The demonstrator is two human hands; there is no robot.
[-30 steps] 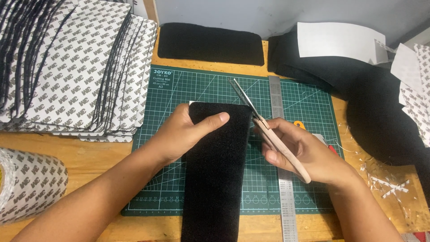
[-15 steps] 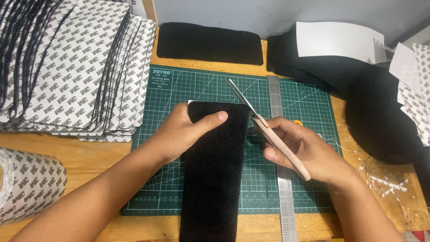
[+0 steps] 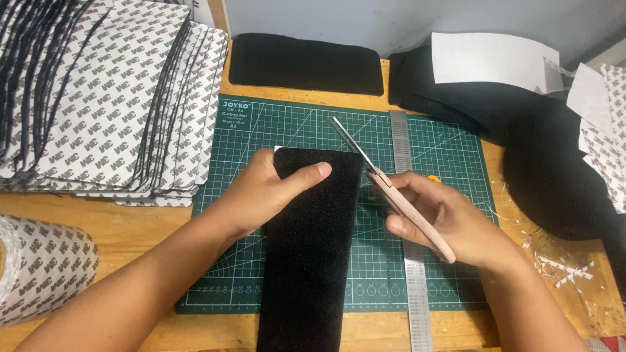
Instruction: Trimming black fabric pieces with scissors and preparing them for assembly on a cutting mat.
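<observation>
The black fabric strip (image 3: pixel 313 261) lies lengthwise down the middle of the green cutting mat (image 3: pixel 261 287), its top edge about a third of the way down the mat and its lower end running past the mat's near edge and out of view. A small white corner shows at its top left. The mat has bare grid above the strip and to either side of it — more to the right, up to the one steel ruler (image 3: pixel 411 274) that lies along that side.

The left hand (image 3: pixel 261 192) is laid flat-ish over the strip's upper left corner, thumb stretched across the top of the fabric, pinning it down. The right hand (image 3: pixel 443 218) is curled around the pinkish handles of one pair of scissors (image 3: pixel 378 179); the blades point up and to the left, meeting the strip's upper right corner, and look only slightly parted, though I cannot tell exactly how far.

Beyond the mat, on the bench (image 3: pixel 130 228): one fanned stack of printed backing sheets (image 3: pixel 98 98) to the left, too many to count, and one printed roll (image 3: pixel 39 267) at the near left edge. One black rounded pad (image 3: pixel 306 62) sits just above the mat. To the right, a heap of black fabric (image 3: pixel 541 163) with one white paper piece (image 3: pixel 489 58) on it, and white trimmings (image 3: pixel 561 267) scattered beside the mat.
</observation>
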